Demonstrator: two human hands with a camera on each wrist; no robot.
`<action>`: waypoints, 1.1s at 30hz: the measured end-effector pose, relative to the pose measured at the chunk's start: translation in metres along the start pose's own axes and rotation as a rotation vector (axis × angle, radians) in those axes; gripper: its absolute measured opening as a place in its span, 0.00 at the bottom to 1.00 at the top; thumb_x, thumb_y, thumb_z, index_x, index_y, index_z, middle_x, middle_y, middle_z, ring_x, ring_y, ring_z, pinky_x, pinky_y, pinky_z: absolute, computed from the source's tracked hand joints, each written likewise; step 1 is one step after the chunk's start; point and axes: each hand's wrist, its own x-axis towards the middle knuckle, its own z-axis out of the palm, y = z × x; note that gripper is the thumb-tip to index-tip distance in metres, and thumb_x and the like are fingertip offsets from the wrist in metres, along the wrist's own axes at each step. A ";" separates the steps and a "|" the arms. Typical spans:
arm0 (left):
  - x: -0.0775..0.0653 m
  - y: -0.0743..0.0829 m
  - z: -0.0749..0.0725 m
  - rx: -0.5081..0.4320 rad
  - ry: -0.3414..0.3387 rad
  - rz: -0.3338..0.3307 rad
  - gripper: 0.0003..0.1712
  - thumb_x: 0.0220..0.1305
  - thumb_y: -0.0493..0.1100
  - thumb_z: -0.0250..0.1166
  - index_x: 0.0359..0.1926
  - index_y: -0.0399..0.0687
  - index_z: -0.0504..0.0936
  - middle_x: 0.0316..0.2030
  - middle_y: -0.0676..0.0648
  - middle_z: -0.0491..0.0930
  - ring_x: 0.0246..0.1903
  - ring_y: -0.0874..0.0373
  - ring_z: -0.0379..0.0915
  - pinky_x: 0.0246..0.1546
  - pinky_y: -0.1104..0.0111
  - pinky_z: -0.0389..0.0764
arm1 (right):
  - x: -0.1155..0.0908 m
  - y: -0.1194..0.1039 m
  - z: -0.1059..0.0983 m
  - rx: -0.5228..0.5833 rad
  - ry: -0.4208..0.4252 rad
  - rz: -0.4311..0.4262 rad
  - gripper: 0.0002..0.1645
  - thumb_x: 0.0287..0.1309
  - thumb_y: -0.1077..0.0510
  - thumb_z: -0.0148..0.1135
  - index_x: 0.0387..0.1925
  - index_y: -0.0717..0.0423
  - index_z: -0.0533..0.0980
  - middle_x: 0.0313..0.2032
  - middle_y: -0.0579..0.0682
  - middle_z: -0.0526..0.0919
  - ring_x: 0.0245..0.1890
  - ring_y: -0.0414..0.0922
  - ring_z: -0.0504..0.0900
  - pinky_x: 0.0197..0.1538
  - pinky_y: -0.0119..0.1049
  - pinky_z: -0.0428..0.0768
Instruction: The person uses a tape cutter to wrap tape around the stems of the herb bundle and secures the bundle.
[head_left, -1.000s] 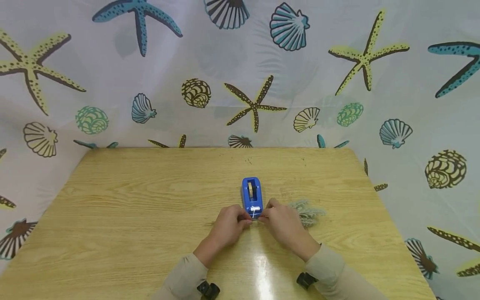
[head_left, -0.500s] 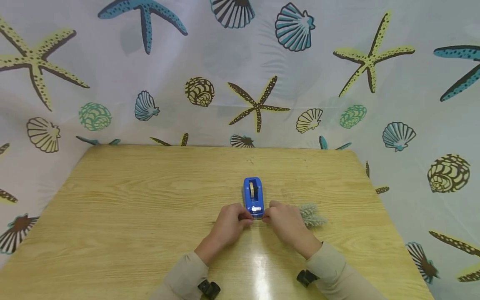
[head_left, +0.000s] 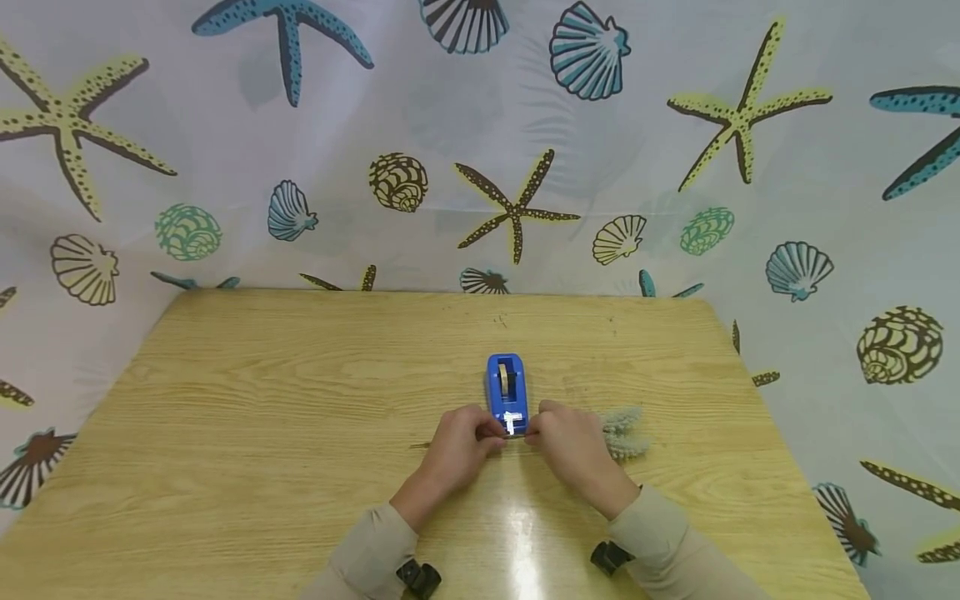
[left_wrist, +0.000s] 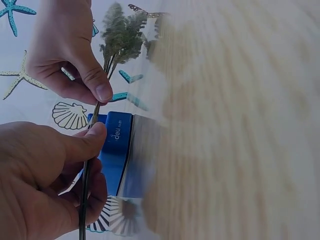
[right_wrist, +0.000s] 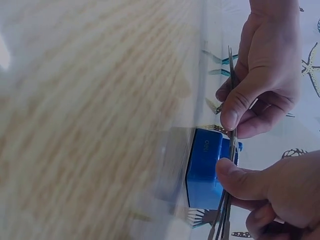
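Note:
A small bunch of dried flower stems lies across both hands, its fluffy grey-green heads [head_left: 624, 433] showing beyond the right hand. My left hand [head_left: 459, 443] pinches the stems between thumb and fingers, and their thin ends [head_left: 419, 446] poke out to its left. Close by, my right hand [head_left: 572, 446] pinches the same stems [left_wrist: 84, 212] nearer the heads. Just behind the fingertips stands a blue tape dispenser [head_left: 494, 398] with a tape roll [head_left: 503, 380] in it. Clear tape [head_left: 513, 421] glints at its front; whether it touches the stems cannot be made out.
The wooden table [head_left: 262, 433] spreads out around the hands, with a bright reflection near the front. A white curtain [head_left: 420, 100] printed with shells and starfish hangs behind and at both sides.
The flower heads have shifted and turned slightly beside the right hand. The glint on the tape has changed shape. Both hands keep their pinch in front of the dispenser.

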 end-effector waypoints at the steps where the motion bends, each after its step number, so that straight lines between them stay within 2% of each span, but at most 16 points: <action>1: 0.000 0.000 0.000 0.000 0.003 -0.001 0.04 0.57 0.34 0.73 0.31 0.46 0.87 0.30 0.51 0.85 0.31 0.63 0.79 0.35 0.72 0.80 | 0.000 -0.001 0.000 0.003 -0.003 0.010 0.04 0.52 0.53 0.75 0.28 0.48 0.89 0.21 0.39 0.74 0.21 0.36 0.74 0.24 0.35 0.75; 8: 0.001 0.000 -0.002 0.003 0.008 0.005 0.04 0.55 0.34 0.74 0.30 0.45 0.87 0.29 0.50 0.84 0.30 0.64 0.78 0.33 0.73 0.80 | 0.002 -0.002 0.000 0.023 -0.011 0.042 0.05 0.53 0.53 0.75 0.25 0.47 0.88 0.23 0.38 0.76 0.23 0.37 0.78 0.25 0.35 0.76; 12: 0.003 -0.002 -0.004 0.015 -0.035 -0.016 0.03 0.59 0.38 0.73 0.31 0.44 0.86 0.30 0.50 0.83 0.29 0.64 0.76 0.32 0.73 0.78 | 0.003 -0.003 0.000 0.027 -0.014 0.051 0.06 0.53 0.53 0.75 0.24 0.48 0.87 0.23 0.39 0.77 0.22 0.37 0.77 0.24 0.33 0.74; 18: 0.004 -0.004 -0.006 0.070 -0.092 0.011 0.07 0.67 0.40 0.66 0.33 0.43 0.87 0.29 0.51 0.80 0.28 0.62 0.70 0.29 0.72 0.73 | 0.003 -0.002 0.000 0.045 -0.009 0.060 0.06 0.51 0.54 0.76 0.24 0.49 0.86 0.23 0.39 0.77 0.20 0.36 0.74 0.24 0.32 0.73; 22: 0.006 -0.002 -0.004 0.054 -0.082 0.015 0.06 0.66 0.38 0.67 0.32 0.42 0.86 0.30 0.50 0.81 0.29 0.62 0.71 0.29 0.72 0.74 | 0.003 0.000 -0.001 0.041 -0.007 0.052 0.05 0.50 0.54 0.77 0.25 0.48 0.86 0.23 0.39 0.77 0.21 0.36 0.74 0.24 0.32 0.73; 29: 0.006 0.000 -0.002 0.041 -0.044 -0.014 0.04 0.62 0.35 0.69 0.29 0.44 0.85 0.29 0.51 0.80 0.28 0.62 0.72 0.29 0.73 0.75 | 0.004 -0.001 -0.004 -0.072 -0.074 -0.006 0.04 0.55 0.51 0.73 0.33 0.45 0.89 0.25 0.42 0.80 0.21 0.38 0.74 0.22 0.33 0.73; 33: 0.006 0.000 -0.002 0.051 -0.031 -0.001 0.04 0.61 0.35 0.70 0.29 0.44 0.85 0.29 0.51 0.80 0.29 0.62 0.72 0.30 0.72 0.75 | 0.005 -0.001 -0.004 -0.106 -0.074 -0.011 0.05 0.57 0.50 0.72 0.33 0.45 0.89 0.24 0.43 0.81 0.20 0.39 0.74 0.21 0.36 0.72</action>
